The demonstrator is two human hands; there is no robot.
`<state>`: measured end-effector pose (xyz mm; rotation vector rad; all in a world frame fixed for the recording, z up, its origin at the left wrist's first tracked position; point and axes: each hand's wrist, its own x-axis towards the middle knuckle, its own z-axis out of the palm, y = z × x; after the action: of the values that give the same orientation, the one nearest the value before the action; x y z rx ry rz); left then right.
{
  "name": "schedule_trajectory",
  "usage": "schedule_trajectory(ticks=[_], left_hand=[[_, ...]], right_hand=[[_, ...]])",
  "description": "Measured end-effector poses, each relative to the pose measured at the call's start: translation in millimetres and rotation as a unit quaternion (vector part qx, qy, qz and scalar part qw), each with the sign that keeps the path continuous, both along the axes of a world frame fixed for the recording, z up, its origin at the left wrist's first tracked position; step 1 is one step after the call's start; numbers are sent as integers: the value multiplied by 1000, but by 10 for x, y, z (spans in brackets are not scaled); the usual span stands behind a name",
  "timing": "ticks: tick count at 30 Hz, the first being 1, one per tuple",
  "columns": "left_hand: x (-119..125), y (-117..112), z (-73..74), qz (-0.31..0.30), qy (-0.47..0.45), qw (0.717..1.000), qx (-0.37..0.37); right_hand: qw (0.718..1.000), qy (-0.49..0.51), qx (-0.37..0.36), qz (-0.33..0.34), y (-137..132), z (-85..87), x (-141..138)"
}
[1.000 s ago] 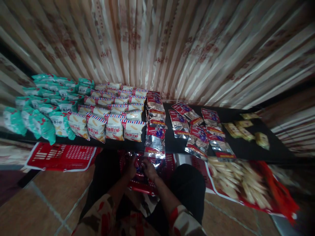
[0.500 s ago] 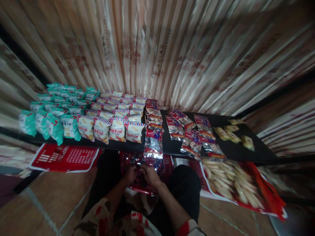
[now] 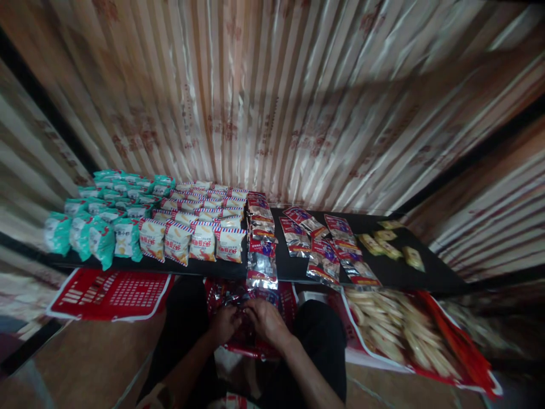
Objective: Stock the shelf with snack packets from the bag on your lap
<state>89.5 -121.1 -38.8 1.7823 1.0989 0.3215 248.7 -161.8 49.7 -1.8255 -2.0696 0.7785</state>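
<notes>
Low between my knees, my left hand (image 3: 225, 324) and my right hand (image 3: 266, 322) are close together over a red plastic basket (image 3: 289, 301). Fingers of both are curled closed on a shiny foil packet (image 3: 239, 305), mostly hidden by the hands and dim. Other dark, glossy packets lie in the basket around them. Just above, a row of red and purple foil packets (image 3: 261, 258) runs from the back to the front of a black shelf (image 3: 293, 267), its nearest packet overhanging the edge.
White snack bags (image 3: 202, 241) and teal bags (image 3: 101, 241) stand in rows on the left. More foil packets (image 3: 324, 258) and small yellow packs (image 3: 387, 247) lie to the right. Red baskets (image 3: 114, 295) flank my legs; the right one holds long pale packets (image 3: 383, 324).
The view has tilted up slightly, so the shelf and hands appear lower. Both hands remain close together over the basket; the shiny packet between them shows less now.
</notes>
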Motion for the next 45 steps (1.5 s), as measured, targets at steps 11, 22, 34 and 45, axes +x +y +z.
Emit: schedule_trajectory(ticks=[11, 22, 34, 45], left_hand=[[49, -81, 586, -61, -113, 992, -6], [209, -103, 998, -41, -218, 971, -90], [373, 51, 1231, -2, -257, 964, -65], [515, 97, 1276, 29, -305, 942, -139]], right_hand=[[992, 67, 83, -68, -63, 503, 234], [927, 268, 110, -240, -108, 520, 456], [796, 509, 23, -327, -255, 628, 433], [727, 618, 34, -298, -212, 577, 375]])
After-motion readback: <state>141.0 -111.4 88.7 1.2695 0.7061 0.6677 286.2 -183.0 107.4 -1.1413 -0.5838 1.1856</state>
